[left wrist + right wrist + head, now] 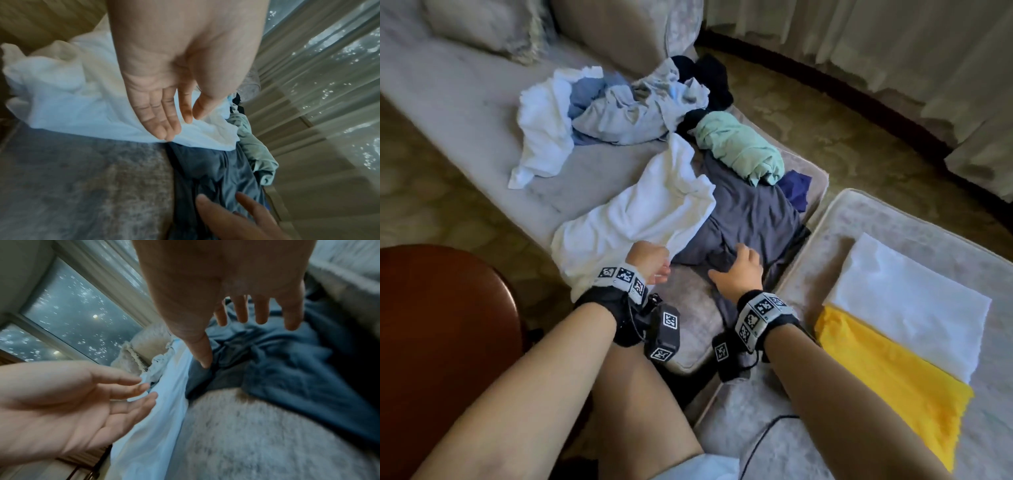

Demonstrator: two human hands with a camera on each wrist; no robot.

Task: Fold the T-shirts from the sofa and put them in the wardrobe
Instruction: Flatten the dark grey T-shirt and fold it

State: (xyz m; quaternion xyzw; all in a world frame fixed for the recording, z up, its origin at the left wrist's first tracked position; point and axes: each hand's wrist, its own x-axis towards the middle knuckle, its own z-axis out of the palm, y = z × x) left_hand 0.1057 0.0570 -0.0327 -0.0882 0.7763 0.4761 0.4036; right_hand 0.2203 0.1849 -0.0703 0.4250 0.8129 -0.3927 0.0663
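A round dark-red wooden table (pixel 441 329) stands well left of the hands. Pale curtains (pixel 893 51) hang far beyond them, above patterned carpet (pixel 842 144). A cushion (pixel 482 24) lies far ahead-left.

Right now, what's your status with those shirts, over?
Left hand open, beside the white T-shirt. Right hand open, fingers spread on the dark grey T-shirt. White shirt overlaps the grey one's edge; mint shirt sits on its far end.
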